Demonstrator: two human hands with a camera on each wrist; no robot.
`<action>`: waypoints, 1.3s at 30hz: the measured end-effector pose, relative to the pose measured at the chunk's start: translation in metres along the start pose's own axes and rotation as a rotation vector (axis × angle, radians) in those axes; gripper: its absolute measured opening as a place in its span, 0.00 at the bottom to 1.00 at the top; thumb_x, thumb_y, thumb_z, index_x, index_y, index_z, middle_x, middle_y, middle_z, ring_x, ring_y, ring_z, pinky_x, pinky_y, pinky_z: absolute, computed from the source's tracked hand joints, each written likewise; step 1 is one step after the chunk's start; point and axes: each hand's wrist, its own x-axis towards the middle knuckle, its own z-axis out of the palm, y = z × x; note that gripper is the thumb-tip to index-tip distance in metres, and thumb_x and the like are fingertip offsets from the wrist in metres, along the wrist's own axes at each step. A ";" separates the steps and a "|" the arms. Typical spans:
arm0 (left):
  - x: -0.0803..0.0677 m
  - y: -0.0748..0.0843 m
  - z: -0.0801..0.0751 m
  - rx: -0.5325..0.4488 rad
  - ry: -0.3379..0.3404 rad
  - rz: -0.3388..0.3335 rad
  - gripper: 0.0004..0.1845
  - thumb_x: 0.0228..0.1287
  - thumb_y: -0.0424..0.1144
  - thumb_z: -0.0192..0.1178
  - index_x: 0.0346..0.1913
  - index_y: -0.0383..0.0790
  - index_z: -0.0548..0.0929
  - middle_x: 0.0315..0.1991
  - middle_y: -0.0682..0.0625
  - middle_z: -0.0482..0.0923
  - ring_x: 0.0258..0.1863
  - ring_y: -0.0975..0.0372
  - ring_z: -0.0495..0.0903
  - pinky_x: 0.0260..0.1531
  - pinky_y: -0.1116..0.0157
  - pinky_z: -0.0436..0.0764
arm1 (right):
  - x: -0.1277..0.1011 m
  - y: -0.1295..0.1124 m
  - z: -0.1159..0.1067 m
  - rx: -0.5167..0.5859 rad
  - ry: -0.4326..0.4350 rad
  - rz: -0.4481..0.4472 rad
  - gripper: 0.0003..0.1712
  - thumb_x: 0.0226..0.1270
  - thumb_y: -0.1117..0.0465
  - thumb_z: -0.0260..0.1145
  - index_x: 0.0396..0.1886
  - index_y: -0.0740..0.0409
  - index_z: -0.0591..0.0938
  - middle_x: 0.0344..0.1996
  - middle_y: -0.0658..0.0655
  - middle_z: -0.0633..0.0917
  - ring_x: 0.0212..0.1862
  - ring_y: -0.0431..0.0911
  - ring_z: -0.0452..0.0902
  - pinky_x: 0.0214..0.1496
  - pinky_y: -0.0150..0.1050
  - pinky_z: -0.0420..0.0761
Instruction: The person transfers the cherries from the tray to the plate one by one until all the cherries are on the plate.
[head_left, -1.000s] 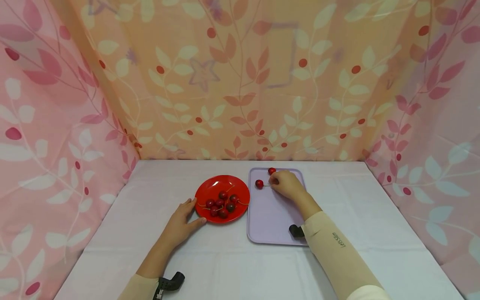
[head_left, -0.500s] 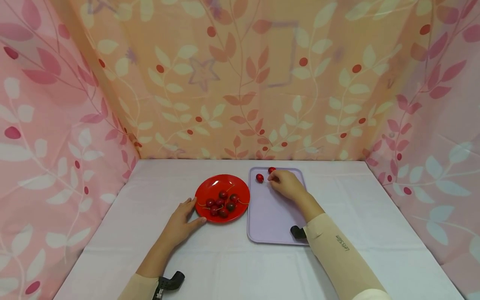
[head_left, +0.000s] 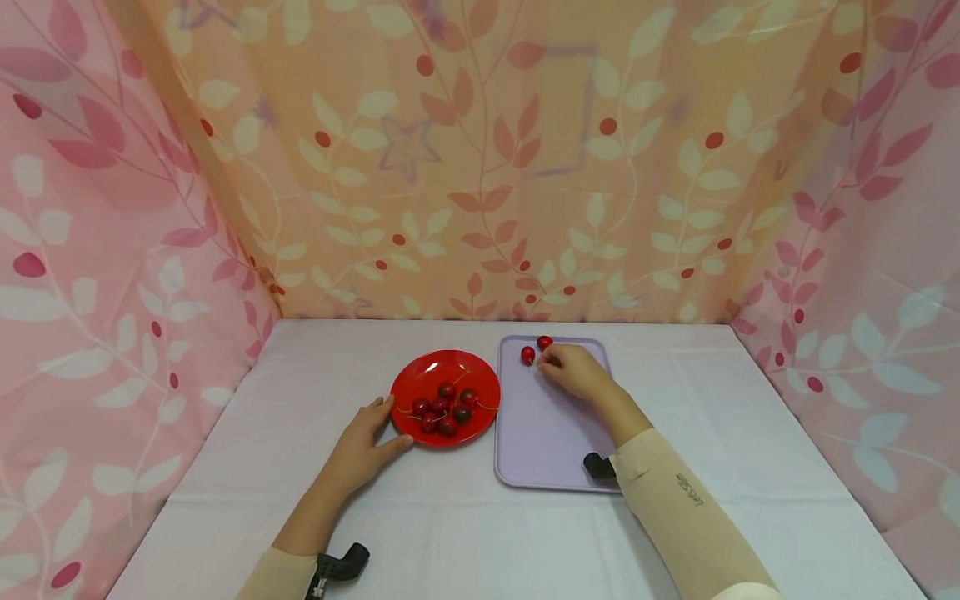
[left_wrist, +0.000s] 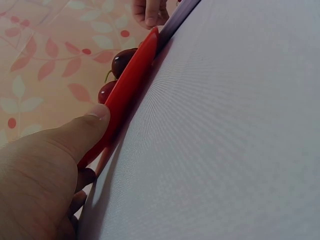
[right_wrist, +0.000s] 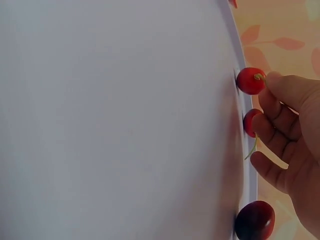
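A red plate holds several dark red cherries with stems. My left hand holds the plate's rim at its left and near side, with the thumb against the edge. On the lilac tray my right hand pinches the stem of a bright red cherry between thumb and index finger. Another red cherry lies close by at the tray's far edge. A darker cherry on the tray shows in the right wrist view; the hand hides it in the head view.
Plate and tray stand side by side on a white-covered table, the plate's right rim close to the tray's left edge. Leaf-patterned curtains rise behind and at both sides. A black wrist mount overlaps the tray's near right part.
The cherry at my right fingertips has moved away from me and slightly right, closer to the cherry at the far edge. My left hand and the plate have stayed in place.
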 end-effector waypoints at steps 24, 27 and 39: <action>0.000 -0.003 0.001 0.011 0.012 0.021 0.51 0.60 0.65 0.68 0.80 0.43 0.62 0.79 0.39 0.60 0.79 0.36 0.52 0.71 0.34 0.57 | 0.000 -0.032 -0.013 0.124 0.019 -0.036 0.02 0.69 0.62 0.70 0.39 0.55 0.87 0.34 0.50 0.87 0.42 0.46 0.80 0.52 0.44 0.80; 0.001 -0.003 0.000 0.012 0.014 0.022 0.51 0.60 0.65 0.68 0.80 0.43 0.63 0.79 0.39 0.60 0.79 0.36 0.53 0.72 0.35 0.57 | 0.001 -0.036 -0.016 0.131 0.023 -0.036 0.03 0.69 0.62 0.69 0.40 0.54 0.87 0.36 0.50 0.87 0.43 0.47 0.80 0.55 0.46 0.81; 0.000 -0.002 0.001 0.002 0.007 0.009 0.51 0.60 0.65 0.68 0.80 0.43 0.62 0.79 0.39 0.59 0.79 0.36 0.51 0.71 0.34 0.57 | 0.004 -0.052 -0.021 0.133 0.047 -0.082 0.06 0.70 0.63 0.69 0.43 0.57 0.88 0.40 0.52 0.87 0.46 0.47 0.83 0.60 0.49 0.82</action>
